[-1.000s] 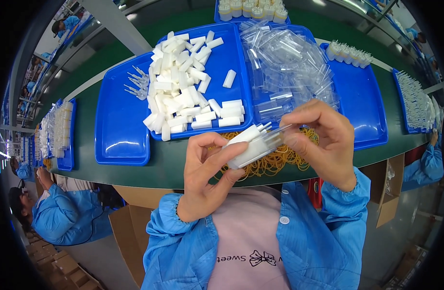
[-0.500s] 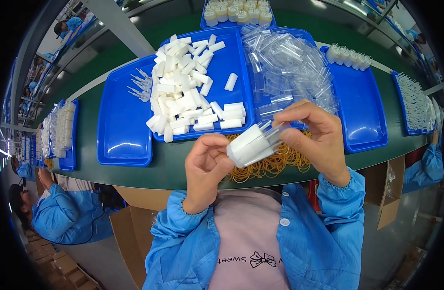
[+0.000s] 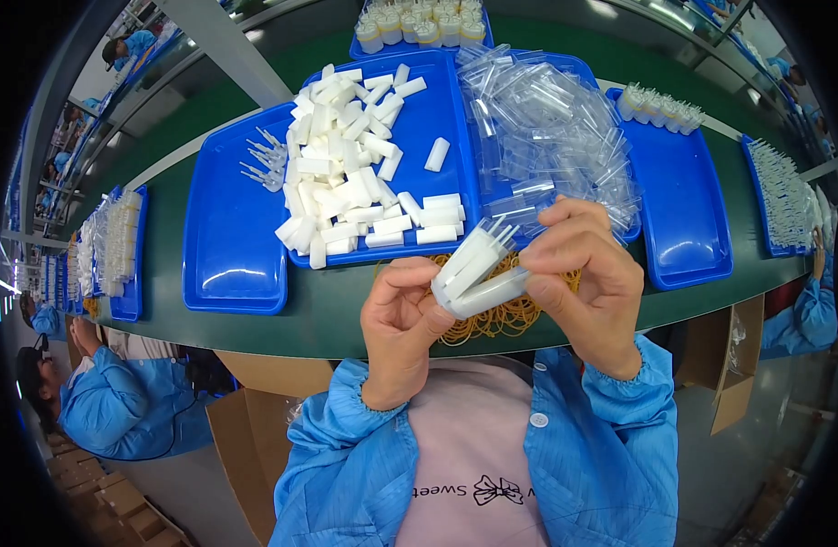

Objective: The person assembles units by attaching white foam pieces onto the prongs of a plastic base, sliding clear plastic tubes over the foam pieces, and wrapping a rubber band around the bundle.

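Note:
Over the table's front edge, my left hand [image 3: 402,314] grips the lower end of a bundle [image 3: 469,263] of white and clear plastic pieces with thin prongs at its upper end. My right hand [image 3: 590,278] pinches the outer end of one white piece [image 3: 493,292] that slants away from the bundle. The lower ends stay together at my left fingers. Beneath lies a heap of yellow rubber bands [image 3: 492,326], partly hidden by my hands and the bundle.
Ahead, blue trays hold loose white blocks [image 3: 346,173] and clear plastic sleeves [image 3: 551,137]. Several pronged pieces [image 3: 268,159] lie in the left tray [image 3: 232,246]. Banded bundles stand in the right tray [image 3: 683,210] and back tray [image 3: 423,25]. Open cardboard boxes [image 3: 255,428] and co-workers flank me.
The bundle has turned more upright, prongs pointing up. One white piece now slants out from it, held by my right hand, which has shifted slightly down.

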`<state>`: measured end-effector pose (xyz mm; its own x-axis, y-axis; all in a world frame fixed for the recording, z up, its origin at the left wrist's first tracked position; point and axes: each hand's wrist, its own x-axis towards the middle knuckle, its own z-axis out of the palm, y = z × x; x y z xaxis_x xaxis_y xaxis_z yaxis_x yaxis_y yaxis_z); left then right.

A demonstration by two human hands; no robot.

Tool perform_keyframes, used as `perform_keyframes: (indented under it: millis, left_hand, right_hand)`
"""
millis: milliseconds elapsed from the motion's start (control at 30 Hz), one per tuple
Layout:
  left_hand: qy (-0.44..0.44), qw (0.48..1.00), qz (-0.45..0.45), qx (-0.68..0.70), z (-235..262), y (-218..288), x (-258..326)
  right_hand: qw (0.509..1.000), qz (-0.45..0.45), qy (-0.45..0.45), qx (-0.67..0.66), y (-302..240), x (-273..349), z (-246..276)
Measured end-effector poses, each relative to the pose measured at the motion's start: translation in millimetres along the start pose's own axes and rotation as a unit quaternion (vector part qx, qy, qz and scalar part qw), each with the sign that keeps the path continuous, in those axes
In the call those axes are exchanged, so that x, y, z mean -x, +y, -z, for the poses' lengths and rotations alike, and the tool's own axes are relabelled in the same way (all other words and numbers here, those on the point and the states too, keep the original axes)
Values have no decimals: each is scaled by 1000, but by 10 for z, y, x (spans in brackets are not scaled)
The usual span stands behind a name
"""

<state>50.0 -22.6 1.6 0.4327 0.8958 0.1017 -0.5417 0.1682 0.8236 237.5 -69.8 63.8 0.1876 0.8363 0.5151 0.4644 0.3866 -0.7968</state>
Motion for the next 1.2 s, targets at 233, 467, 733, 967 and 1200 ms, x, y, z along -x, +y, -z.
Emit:
perform_keyframes:
  millis: [233,467,733,967,1200]
  left_hand:
    - [-8,1000,-17,10,20,-26,25]
    - [-16,998,45,42,-29,75,-13]
    - [44,999,27,3,177,80,-61]
    - [74,997,34,15,287,107,-109]
    - [80,995,53,14,277,114,-99]
  right_hand:
    - [1000,4,-2,-20,8,33,-85]
    - [1000,-15,3,-12,86,13,-125]
    - [996,-15,-44,77,224,-225,96]
    - [913,51,-157,372,712,-169,39]
    - [865,63,-206,454,865,-186,-103]
